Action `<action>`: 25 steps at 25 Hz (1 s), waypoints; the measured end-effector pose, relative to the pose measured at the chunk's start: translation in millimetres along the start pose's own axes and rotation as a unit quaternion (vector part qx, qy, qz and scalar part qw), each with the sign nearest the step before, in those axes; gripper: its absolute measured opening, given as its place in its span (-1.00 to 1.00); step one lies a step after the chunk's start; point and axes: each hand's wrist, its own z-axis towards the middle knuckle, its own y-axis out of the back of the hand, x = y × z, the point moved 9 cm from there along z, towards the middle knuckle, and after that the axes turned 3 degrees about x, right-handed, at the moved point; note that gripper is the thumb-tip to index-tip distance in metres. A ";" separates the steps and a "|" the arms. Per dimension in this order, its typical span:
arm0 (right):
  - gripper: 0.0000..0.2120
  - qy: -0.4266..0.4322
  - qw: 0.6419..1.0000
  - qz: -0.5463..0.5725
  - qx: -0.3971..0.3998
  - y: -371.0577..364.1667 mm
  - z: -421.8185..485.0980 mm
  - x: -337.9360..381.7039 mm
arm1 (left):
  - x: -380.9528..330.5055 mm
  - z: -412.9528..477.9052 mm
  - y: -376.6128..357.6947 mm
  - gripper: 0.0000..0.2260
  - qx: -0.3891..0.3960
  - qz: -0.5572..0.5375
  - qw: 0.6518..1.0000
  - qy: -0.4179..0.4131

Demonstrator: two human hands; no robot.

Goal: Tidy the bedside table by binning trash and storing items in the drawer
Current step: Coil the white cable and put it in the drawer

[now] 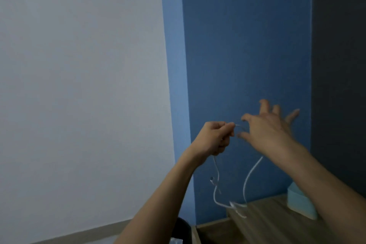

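Note:
A thin white cable (248, 177) hangs in loops in front of the blue wall, its lowest part touching the wooden bedside table (267, 222). My left hand (214, 137) grips one end of the cable in a curled fist, with a short tip sticking out to the right. Just right of it my right hand (266, 128) is raised with fingers spread, thumb and forefinger close to that tip. The picture is blurred, so whether they pinch the cable cannot be told. Part of the cable runs behind my right wrist.
A light blue box-like object (299, 203) stands on the table against the wall, partly behind my right forearm. A dark round bin (183, 230) with clear plastic inside sits on the floor left of the table. A pale wall fills the left.

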 end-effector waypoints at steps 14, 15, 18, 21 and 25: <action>-0.81 0.322 0.832 0.437 0.114 47.6 -20.8 78.1 | -41.1 -55.7 55.1 -0.72 -0.005 -0.001 1.000 -0.010; -0.79 0.328 0.823 0.456 0.086 56.1 -21.8 82.7 | -43.4 -58.2 55.5 -0.72 -0.008 0.000 1.000 -0.009; -0.67 0.281 0.836 0.467 -0.057 77.0 -4.7 66.5 | -43.0 -69.0 57.8 -0.76 0.018 -0.074 0.997 0.007; -0.66 0.268 0.853 0.414 -0.169 95.1 -2.4 55.2 | -46.0 -81.3 55.0 -0.77 0.089 -0.172 0.981 0.013; -0.72 0.173 0.819 0.485 -0.253 110.2 11.3 12.2 | -54.4 -103.7 38.2 -0.70 0.213 -0.210 0.954 -0.010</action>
